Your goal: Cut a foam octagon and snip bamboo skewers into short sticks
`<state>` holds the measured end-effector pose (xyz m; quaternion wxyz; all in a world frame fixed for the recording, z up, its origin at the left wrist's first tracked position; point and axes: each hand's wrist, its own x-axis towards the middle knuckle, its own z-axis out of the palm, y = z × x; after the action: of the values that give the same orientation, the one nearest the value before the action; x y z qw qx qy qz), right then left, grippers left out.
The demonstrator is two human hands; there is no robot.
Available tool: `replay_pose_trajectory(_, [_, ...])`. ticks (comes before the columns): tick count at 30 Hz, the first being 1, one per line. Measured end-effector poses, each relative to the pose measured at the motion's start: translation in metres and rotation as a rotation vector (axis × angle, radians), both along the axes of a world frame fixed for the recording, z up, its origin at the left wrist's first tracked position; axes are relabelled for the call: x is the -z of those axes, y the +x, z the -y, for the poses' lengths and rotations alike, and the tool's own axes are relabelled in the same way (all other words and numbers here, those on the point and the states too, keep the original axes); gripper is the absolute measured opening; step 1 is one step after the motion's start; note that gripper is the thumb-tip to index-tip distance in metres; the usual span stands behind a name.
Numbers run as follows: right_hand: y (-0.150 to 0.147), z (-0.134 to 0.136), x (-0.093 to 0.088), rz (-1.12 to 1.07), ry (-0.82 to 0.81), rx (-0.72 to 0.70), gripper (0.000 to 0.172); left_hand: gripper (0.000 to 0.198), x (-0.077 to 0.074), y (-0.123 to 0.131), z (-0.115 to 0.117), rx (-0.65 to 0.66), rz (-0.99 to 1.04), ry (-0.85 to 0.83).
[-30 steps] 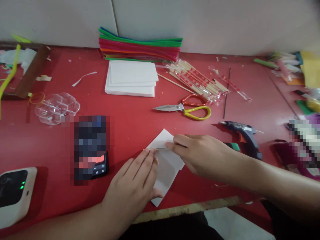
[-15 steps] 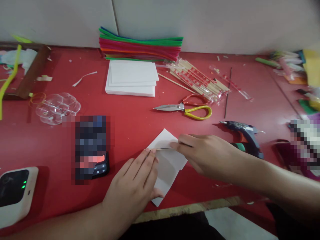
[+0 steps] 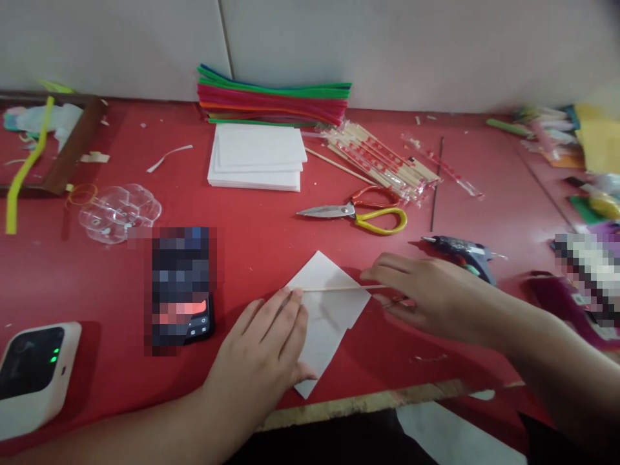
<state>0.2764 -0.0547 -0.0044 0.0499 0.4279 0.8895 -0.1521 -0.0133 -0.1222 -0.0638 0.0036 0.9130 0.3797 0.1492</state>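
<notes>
A sheet of white paper (image 3: 334, 310) lies corner-up on the red table, with a small notch in its lower right edge. A thin wooden stick (image 3: 334, 289) lies across it, roughly level. My left hand (image 3: 266, 355) is laid flat on the paper, fingertips pressing on the stick's left end and the thumb on the paper's lower part. Over the stick's right end hovers my right hand (image 3: 411, 290), its fingers apart above and below the stick. That end of the stick is hidden behind the hand.
Scissors (image 3: 353, 211), a stack of white paper (image 3: 259, 158), wrapped sticks (image 3: 382, 161) and coloured pipe cleaners (image 3: 276, 97) lie beyond. A glue gun (image 3: 460, 252) is near my right forearm. To the left are a phone (image 3: 206, 323), a clear plastic case (image 3: 121, 213) and a white device (image 3: 68, 368).
My right hand has moved to the right off the paper, its fingers spreading, so more of the stick shows. My left hand has stayed on the paper.
</notes>
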Motion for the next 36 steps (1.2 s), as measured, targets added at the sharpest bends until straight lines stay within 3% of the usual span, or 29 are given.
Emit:
replay_pose_trajectory(3, [0.002,0.003,0.007,0.046,-0.133,0.012,0.025,0.057,-0.002,0.0,0.0,0.012,-0.012,0.006])
replay_pose_trajectory(8, [0.009,-0.002,0.01,0.061,-0.074,0.078,0.013,0.033,-0.004,-0.001,0.006,0.101,-0.028,0.065])
replay_pose_trajectory(15, [0.001,-0.014,0.009,0.092,-0.009,0.109,0.011,0.065,-0.016,0.001,0.025,-0.045,-0.188,-0.106])
replay_pose_trajectory(20, [-0.022,-0.02,0.013,0.037,-0.002,0.081,0.022,0.059,-0.02,0.007,0.029,-0.107,-0.26,-0.02])
replay_pose_trajectory(28, [-0.041,-0.025,0.022,0.068,0.124,0.065,0.016,0.064,-0.02,0.029,0.02,-0.157,-0.344,0.177])
replay_pose_trajectory(32, [-0.042,-0.019,0.02,0.062,0.109,0.089,0.015,0.066,-0.023,0.033,0.016,-0.122,-0.284,0.135])
replay_pose_trajectory(36, [-0.041,-0.016,0.02,0.096,0.099,0.136,0.017,0.05,-0.024,0.022,0.003,-0.067,-0.131,0.047])
